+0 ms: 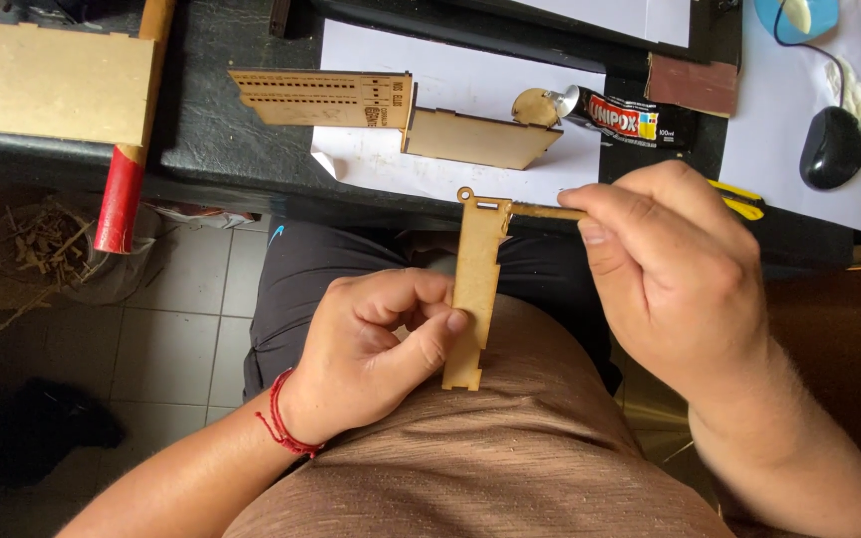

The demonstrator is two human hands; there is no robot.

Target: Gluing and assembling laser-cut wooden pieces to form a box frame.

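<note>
Hands (371,349) (675,274) on one wooden strip (474,294)

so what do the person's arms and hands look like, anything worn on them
Both forearms are bare, with no sleeves in view. The left hand has a thin red string bracelet wound around its wrist. The right hand shows no rings, watch, gloves or bands.

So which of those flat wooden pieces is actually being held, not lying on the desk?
The long narrow wooden strip, upright in the left hand, with a slot and small loop at its top. The engraved panel and the plain panel lie on the desk.
</note>
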